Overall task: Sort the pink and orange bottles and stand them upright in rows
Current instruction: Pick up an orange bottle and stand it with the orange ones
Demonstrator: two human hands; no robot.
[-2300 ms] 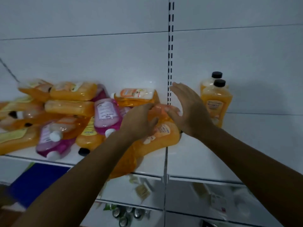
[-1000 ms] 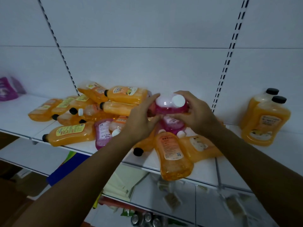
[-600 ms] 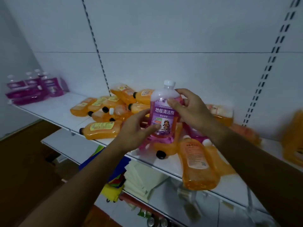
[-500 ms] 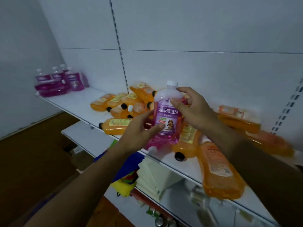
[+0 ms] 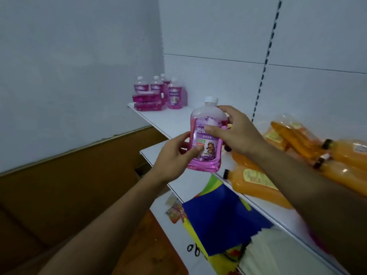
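In the head view, a pink floor-cleaner bottle (image 5: pixel 206 135) is held upright in the air between both hands, just in front of the shelf (image 5: pixel 170 120), white cap up and label turned toward the camera. The left hand (image 5: pixel 174 157) is curled round its lower left edge, thumb laid across the label; the right hand (image 5: pixel 236 133) is wrapped round its upper right side, with the thumb pressed on the label. The two-handed grip appears meant to keep the bottle vertical for setting down.

At the shelf's far left end a pink bottle group (image 5: pixel 158 94) is gathered: several are stood upright, while at least two are laid flat in front of them. The bottle in hand is probably bound for that group, since the colours are to be kept apart.

To the right, orange bottles (image 5: pixel 297 155) are heaped on their sides, black caps pointing different ways, so that part of the sorting is judged undone. On the shelf below, coloured paper sheets (image 5: pixel 216 215) and scissors (image 5: pixel 193 250) are seen.
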